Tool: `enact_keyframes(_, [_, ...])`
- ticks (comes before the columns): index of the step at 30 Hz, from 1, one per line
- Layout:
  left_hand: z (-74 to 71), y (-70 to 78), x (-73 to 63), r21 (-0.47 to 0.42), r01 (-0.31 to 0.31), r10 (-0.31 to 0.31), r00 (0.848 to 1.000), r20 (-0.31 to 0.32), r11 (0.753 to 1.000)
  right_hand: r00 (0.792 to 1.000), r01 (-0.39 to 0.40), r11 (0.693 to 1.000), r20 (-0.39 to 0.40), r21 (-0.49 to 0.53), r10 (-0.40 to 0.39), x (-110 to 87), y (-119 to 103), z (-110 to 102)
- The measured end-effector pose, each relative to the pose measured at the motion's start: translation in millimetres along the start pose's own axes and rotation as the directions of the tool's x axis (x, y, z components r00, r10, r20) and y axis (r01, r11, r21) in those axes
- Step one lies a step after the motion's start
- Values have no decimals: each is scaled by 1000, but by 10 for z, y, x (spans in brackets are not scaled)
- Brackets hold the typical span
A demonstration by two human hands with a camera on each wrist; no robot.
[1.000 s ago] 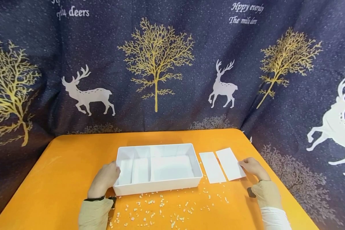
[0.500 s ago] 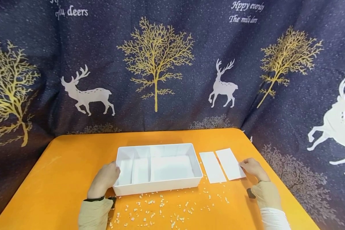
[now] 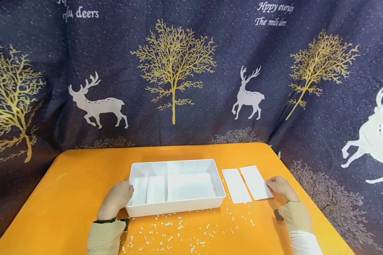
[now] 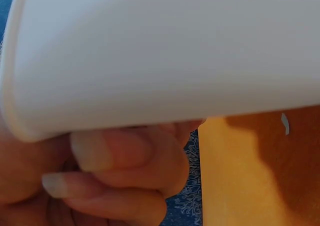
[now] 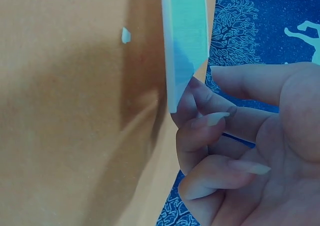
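Note:
A white box with two cross dividers stands on the orange table. At its left end my left hand grips the wall. In the left wrist view, curled fingers lie against the lower edge of the box. Two flat white panels lie right of the box: a nearer one and an outer one. My right hand holds the outer panel by its right edge. The right wrist view shows this panel with curled fingers at its corner.
Small pale crumbs are scattered over the table in front of the box. Behind the table and along its right side hangs a dark blue cloth printed with deer and trees.
The outer panel's near and far edges sit a few pixels lower in view, and the right hand has shifted very slightly with it. Box and left hand stay where they were.

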State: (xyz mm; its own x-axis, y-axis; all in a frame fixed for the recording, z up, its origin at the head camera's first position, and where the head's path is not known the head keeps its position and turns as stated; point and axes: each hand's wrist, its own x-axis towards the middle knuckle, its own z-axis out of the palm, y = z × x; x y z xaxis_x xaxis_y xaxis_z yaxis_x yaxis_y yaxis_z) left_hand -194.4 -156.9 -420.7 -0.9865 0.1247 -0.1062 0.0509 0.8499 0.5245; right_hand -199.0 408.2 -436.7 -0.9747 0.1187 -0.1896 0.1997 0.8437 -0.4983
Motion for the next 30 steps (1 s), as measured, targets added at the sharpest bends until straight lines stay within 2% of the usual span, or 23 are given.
enact_keyframes(21, [-13, 25, -13, -6, 28, -28, 999, 16, 1000, 1000, 24, 999, 13, 27, -24, -23, -5, 18])
enact_keyframes(30, [-8, 20, -7, -8, 17, -17, 1000, 7, 1000, 1000, 28, 999, -2, 22, -28, -23, -14, 34])
